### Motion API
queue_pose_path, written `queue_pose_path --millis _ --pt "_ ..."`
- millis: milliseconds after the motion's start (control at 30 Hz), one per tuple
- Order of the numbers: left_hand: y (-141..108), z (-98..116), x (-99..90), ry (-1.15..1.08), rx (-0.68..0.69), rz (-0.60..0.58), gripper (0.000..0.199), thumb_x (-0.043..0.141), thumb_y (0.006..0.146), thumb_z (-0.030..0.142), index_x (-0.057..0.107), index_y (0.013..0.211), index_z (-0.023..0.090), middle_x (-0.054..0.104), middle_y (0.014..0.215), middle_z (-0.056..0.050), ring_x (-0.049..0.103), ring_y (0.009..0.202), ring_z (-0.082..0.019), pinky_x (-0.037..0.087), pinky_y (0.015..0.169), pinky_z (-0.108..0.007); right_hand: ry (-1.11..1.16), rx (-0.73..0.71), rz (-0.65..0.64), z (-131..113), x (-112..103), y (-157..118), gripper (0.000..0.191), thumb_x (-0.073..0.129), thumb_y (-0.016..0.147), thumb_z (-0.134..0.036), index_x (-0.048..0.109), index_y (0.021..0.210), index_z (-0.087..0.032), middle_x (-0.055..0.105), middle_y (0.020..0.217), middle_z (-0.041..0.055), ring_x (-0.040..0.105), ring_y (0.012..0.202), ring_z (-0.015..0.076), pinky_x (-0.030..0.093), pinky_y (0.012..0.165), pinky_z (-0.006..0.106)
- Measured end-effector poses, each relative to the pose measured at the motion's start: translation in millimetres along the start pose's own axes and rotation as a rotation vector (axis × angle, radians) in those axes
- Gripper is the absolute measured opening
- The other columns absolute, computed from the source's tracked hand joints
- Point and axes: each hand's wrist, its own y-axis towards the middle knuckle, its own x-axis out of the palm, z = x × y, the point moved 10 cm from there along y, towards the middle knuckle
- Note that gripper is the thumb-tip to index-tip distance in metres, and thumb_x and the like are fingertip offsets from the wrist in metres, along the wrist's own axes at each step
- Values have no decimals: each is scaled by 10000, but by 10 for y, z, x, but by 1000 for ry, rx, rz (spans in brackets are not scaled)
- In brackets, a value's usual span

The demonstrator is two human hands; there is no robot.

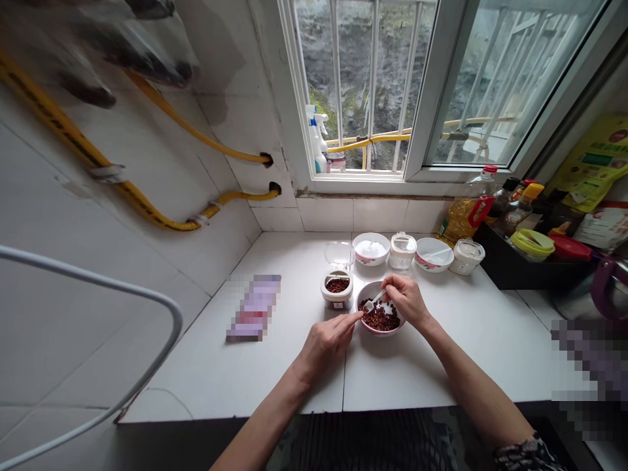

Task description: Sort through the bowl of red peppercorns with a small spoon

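Note:
My right hand pinches the handle of a small white spoon, its scoop over a bowl. Dark reddish-brown dried bits, like peppercorns, lie in that bowl. My left hand reaches in from the left, its index finger stretched to the bowl's rim close to the spoon's scoop, other fingers partly curled. Whether the fingertip touches the spoon is hard to tell. Just beyond my left hand stands a seasoning jar, lid flipped up, with similar dark bits inside.
Behind stand a bowl of white powder, a lidded jar, a bowl with a white spoon and another jar. An oil bottle and a black condiment box are right. A blurred purple packet lies left.

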Motion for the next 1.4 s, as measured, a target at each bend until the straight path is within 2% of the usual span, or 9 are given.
queue_pose_path --millis 100,233,400,600,767,1400 --pt "2 4 -8 3 4 4 380 467 998 109 567 1355 190 760 1058 -95 755 857 -165 628 734 -247 103 93 7 85 -27 -1 134 480 729 -213 611 704 -212 642 502 -24 618 490 158 475 553 259" --pt "2 4 -15 -1 1 8 389 476 991 105 573 1357 191 762 1051 -95 756 848 -162 630 744 -247 158 128 45 110 -89 6 127 494 706 -238 617 693 -210 639 493 -24 614 490 160 483 561 262" --pt "8 9 -25 -4 5 15 388 478 992 107 566 1359 197 760 1062 -89 756 854 -168 631 725 -252 161 141 51 124 -93 12 128 492 689 -253 613 678 -214 629 479 -23 603 480 162 482 558 267" --pt "7 11 -18 0 8 20 343 475 997 111 581 1316 181 761 1056 -89 757 844 -169 626 710 -249 50 102 56 87 -94 9 146 474 679 -250 613 662 -213 621 472 -22 559 443 147 457 532 258" --pt "-2 8 -12 11 10 24 329 474 996 109 589 1299 166 764 1041 -89 757 828 -165 626 698 -244 105 140 55 122 -99 10 151 474 685 -265 616 677 -215 626 480 -23 593 474 152 475 551 255" --pt "0 13 -15 22 14 19 316 463 1009 126 584 1299 168 762 1041 -93 754 841 -161 620 706 -238 65 175 85 181 -148 11 150 485 697 -236 631 673 -211 625 483 -23 613 498 159 486 575 266"
